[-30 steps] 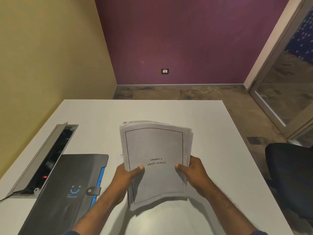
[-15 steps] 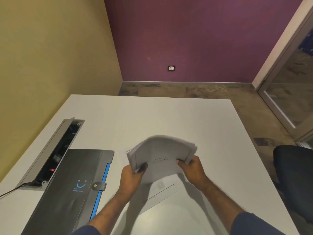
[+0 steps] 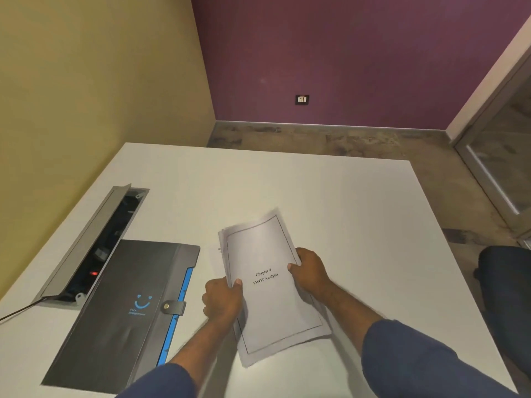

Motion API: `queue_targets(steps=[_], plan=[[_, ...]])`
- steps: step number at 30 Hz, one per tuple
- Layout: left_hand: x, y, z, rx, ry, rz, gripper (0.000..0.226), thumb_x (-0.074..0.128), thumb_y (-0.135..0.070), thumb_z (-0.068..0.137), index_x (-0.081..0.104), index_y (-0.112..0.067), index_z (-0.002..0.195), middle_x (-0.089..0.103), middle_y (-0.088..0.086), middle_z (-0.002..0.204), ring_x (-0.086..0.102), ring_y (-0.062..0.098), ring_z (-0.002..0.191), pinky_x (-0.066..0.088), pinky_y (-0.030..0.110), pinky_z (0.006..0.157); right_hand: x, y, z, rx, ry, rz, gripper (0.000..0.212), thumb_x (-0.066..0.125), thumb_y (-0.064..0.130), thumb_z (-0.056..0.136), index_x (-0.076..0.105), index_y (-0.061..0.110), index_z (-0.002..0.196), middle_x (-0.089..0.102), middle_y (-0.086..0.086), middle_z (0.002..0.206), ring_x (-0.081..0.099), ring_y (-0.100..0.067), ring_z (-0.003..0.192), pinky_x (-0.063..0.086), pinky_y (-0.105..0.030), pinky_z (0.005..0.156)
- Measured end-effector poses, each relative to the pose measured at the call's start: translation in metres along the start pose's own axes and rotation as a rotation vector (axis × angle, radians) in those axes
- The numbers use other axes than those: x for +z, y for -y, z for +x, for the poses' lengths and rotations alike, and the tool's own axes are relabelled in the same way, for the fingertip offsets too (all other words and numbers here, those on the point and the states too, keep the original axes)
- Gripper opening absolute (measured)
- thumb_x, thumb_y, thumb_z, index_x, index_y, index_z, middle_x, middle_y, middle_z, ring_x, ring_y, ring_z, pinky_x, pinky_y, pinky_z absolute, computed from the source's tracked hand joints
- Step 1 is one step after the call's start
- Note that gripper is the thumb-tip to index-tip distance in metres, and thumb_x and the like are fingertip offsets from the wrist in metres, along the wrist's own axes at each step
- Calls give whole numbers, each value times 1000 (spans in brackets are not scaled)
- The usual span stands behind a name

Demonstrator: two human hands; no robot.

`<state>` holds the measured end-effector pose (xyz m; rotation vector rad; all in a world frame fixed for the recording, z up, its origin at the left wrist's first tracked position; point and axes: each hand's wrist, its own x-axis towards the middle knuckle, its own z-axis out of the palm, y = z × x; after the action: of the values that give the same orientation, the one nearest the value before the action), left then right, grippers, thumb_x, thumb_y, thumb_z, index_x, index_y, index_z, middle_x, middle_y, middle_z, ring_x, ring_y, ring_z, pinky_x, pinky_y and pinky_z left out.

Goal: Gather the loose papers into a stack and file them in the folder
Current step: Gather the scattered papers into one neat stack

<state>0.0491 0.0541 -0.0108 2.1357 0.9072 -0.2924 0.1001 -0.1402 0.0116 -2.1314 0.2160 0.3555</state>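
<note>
Head view, left to right: a dark snap-tab folder (image 3: 120, 308) lies shut on the white worktop (image 3: 344, 214), just left of the left hand (image 3: 222, 301). Left and right hand (image 3: 311, 272) each pinch a side of the paper stack (image 3: 270, 285), titled "Chapter 4 SWOT Analysis". Squaring the fanned upper-left edges first should ease filing. Lower sheets are hidden, the folder's blue lettering unreadable.

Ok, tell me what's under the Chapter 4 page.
More sheets: their edges fan out beyond the Chapter 4 page along its left and right sides. The left hand and right hand grip the stack. Their print is covered, so it cannot be read.
</note>
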Motion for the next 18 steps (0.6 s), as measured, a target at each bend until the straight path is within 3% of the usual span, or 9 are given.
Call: queue_targets(steps=[1, 3, 6, 9, 11, 12, 16, 18], plan=[[3, 2, 2, -27, 6, 61, 37, 55, -37, 95, 66, -7, 114, 62, 14, 119, 57, 37, 110, 50, 49, 94, 6, -6, 4, 29, 8, -61, 17, 60, 7, 86, 66, 1, 101, 64, -8, 93, 62, -28, 91, 45, -29, 74], [8, 6, 3, -67, 13, 161, 35, 53, -34, 96, 66, -9, 115, 61, 16, 118, 58, 36, 108, 49, 44, 94, 17, -21, 7, 109, 56, -230, 30, 59, 19, 89, 65, 7, 116, 60, -10, 116, 54, -31, 114, 44, -30, 89], [14, 11, 5, -88, 3, 30, 33, 56, -23, 96, 65, -1, 118, 62, 20, 118, 63, 37, 105, 52, 44, 94, 29, -40, 5, 205, 107, -410, 41, 57, 33, 91, 57, 22, 130, 39, 1, 145, 34, -26, 133, 40, -35, 99], [14, 11, 3, -75, 32, -91, 33, 58, -17, 96, 62, 2, 123, 65, 21, 121, 63, 37, 108, 53, 42, 95, 36, -47, 6, 186, 67, -282, 33, 61, 27, 88, 62, 15, 118, 46, -7, 131, 46, -29, 119, 42, -32, 95], [10, 9, -2, -55, 35, -187, 33, 59, -13, 95, 57, -1, 126, 66, 18, 123, 62, 36, 110, 52, 41, 96, 34, -45, 1, 157, 0, -30, 16, 65, 11, 80, 60, 17, 94, 54, -9, 104, 54, -25, 94, 44, -25, 77], [9, 8, -5, -42, 36, -247, 36, 60, -11, 94, 53, -3, 128, 65, 18, 124, 62, 35, 109, 51, 40, 95, 32, -44, -1, 136, -33, 50, 24, 63, 4, 77, 57, 20, 93, 57, -7, 97, 54, -24, 88, 44, -23, 71], [-2, 2, -16, -8, 67, -499, 55, 65, 0, 89, 38, -11, 135, 59, 15, 124, 60, 26, 97, 49, 26, 76, 24, -35, -15, 111, -83, 281, 71, 58, -10, 76, 45, 27, 134, 57, 13, 94, 59, -18, 86, 49, -25, 74], [-10, -2, -22, -4, 97, -631, 64, 68, 2, 87, 34, -17, 138, 56, 10, 122, 61, 21, 92, 48, 20, 71, 15, -29, -23, 140, -84, 407, 77, 59, -11, 79, 37, 25, 144, 62, 5, 100, 61, -17, 87, 51, -22, 71]])
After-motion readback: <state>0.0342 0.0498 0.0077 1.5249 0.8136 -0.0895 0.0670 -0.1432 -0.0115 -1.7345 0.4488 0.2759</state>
